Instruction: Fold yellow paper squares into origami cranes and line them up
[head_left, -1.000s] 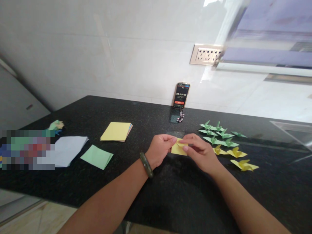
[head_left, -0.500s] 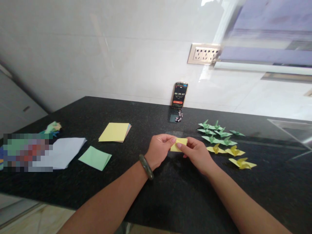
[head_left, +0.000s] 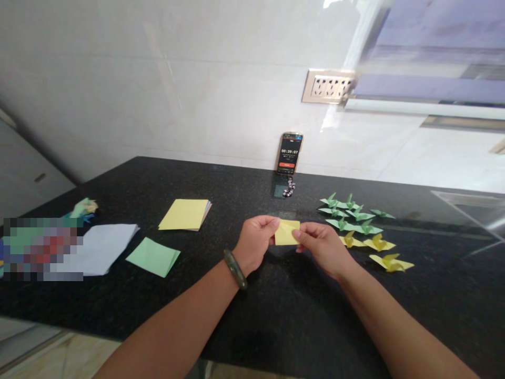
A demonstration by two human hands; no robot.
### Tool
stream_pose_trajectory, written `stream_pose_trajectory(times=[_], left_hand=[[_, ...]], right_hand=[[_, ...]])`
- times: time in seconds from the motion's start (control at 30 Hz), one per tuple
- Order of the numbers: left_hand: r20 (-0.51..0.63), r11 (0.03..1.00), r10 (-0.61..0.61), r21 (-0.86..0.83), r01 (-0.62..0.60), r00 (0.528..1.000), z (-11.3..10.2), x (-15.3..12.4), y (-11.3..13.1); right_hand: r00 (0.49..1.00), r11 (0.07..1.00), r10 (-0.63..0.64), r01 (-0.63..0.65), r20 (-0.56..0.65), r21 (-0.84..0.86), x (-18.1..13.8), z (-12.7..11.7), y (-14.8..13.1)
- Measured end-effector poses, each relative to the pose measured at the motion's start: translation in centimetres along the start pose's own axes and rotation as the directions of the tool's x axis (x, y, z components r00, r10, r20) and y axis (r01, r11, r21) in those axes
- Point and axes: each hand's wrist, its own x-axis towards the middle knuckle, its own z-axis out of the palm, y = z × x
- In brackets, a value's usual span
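A small folded square of yellow paper is held up above the dark counter, between my two hands. My left hand pinches its left edge, thumb on top. On the opposite edge, the thumb and fingers of my right hand grip the paper. Fingers behind the paper are partly hidden. Just right of my right hand sit yellow paper cranes, with several green paper cranes behind them. A bangle circles my left wrist.
A stack of yellow-topped paper, a folded green sheet and white sheets lie on the left. A phone showing a timer leans against the wall, a bead strap below it. The black counter has a front edge.
My right thumb has slid from the middle of the yellow paper to its right edge, uncovering more of its face. Both hands still hold it.
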Motion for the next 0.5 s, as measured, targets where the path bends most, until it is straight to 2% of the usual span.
stream_pose_trajectory(times=[0.17,0.23,0.37,0.5], left_hand=[[0.093,0.966,-0.043,0.258,0.018,0.995,-0.13,-0.1,0.24],[0.119,0.959,-0.066,0.282,0.03,0.991,-0.15,-0.21,0.23],[0.142,0.956,-0.154,0.272,0.111,0.978,-0.2,-0.42,0.19],[0.198,0.922,-0.276,0.331,0.201,0.941,-0.25,-0.57,0.28]], right_hand=[[0.995,0.968,-0.058,0.076,0.084,-0.24,-0.05,-0.88,-0.36],[0.993,0.96,-0.073,0.095,0.09,-0.262,-0.09,-0.94,-0.4],[0.995,0.969,-0.099,0.098,0.007,-0.228,-0.1,-0.62,-0.2],[0.987,0.923,-0.16,0.147,-0.007,-0.355,-0.11,-0.57,-0.22]])
